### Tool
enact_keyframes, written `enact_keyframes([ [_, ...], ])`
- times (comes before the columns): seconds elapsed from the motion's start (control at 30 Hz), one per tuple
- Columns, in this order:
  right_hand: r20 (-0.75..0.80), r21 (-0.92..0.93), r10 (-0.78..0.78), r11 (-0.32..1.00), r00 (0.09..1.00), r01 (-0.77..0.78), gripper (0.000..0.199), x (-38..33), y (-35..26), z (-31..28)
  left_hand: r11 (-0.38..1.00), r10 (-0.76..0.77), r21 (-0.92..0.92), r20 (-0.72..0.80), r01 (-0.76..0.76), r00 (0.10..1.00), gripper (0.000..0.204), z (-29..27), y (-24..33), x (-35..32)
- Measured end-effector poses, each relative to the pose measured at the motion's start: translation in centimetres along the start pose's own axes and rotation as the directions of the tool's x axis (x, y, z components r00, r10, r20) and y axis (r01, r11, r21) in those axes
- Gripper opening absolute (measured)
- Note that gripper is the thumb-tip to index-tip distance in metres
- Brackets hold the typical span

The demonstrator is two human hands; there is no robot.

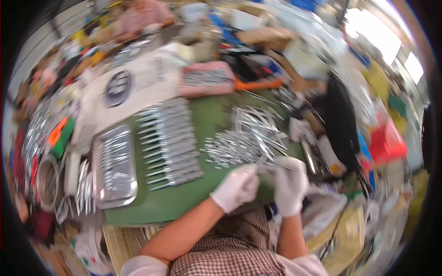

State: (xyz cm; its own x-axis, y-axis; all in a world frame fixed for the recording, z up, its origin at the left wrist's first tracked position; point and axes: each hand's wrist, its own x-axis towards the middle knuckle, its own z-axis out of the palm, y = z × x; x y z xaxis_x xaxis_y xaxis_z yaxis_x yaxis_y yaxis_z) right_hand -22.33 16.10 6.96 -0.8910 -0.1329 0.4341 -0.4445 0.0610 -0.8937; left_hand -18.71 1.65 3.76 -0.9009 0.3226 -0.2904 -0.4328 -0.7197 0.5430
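Holding metal piece point(264, 161) — between hands point(291, 185), blurred

Gloves point(235, 186): cloth, matt | Metal piece point(264, 162) between gloves: shiny | Small parts point(231, 148): bright metal, glossy | Tray point(116, 195): metal, smooth, reflective | Bench point(142, 213): matt, smooth | Pink box point(205, 90): plastic, smooth | Apron point(225, 263): woven cloth, matt

White gloves point(225, 195) cover our left hand point(237, 186) and right hand point(291, 185), ending at the wrists. Our pale sleeves point(145, 266) stop short, leaving forearms point(184, 231) bare. Our apron point(230, 263) is brown-and-white checked, its small squares bending with the folds.
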Motion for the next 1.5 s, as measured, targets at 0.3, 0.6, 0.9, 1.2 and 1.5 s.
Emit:
enact_keyframes([
  [0.3,-0.038,-0.062,0.051,0.997,0.998,-0.053,0.018,-1.0,0.0,-2.0,0.974,0.117,0.191,0.042,-0.123,0.992,0.022,2.4,-1.3,0.7],
  [0.6,-0.132,-0.222,-0.144,0.969,0.981,0.112,0.014,-0.2,-1.8,-0.9,0.814,0.401,0.505,-0.129,-0.287,0.907,0.016,2.1,-1.9,1.9],
  [0.9,-0.078,-0.188,-0.182,0.968,0.98,0.165,0.018,-0.7,0.5,-2.2,0.85,0.288,0.497,-0.16,-0.175,0.944,0.016,3.5,-1.8,2.1],
  [1.2,-0.016,-0.24,-0.142,0.961,0.99,0.134,0.017,-0.8,0.1,-1.9,0.849,0.294,0.505,-0.204,-0.157,0.934,0.013,3.6,-1.8,1.9],
  [1.5,0.165,-0.462,-0.406,0.774,0.899,0.434,0.017,0.0,0.2,-1.9,0.833,0.349,0.525,-0.25,-0.177,0.903,0.014,2.9,-2.7,2.6],
])
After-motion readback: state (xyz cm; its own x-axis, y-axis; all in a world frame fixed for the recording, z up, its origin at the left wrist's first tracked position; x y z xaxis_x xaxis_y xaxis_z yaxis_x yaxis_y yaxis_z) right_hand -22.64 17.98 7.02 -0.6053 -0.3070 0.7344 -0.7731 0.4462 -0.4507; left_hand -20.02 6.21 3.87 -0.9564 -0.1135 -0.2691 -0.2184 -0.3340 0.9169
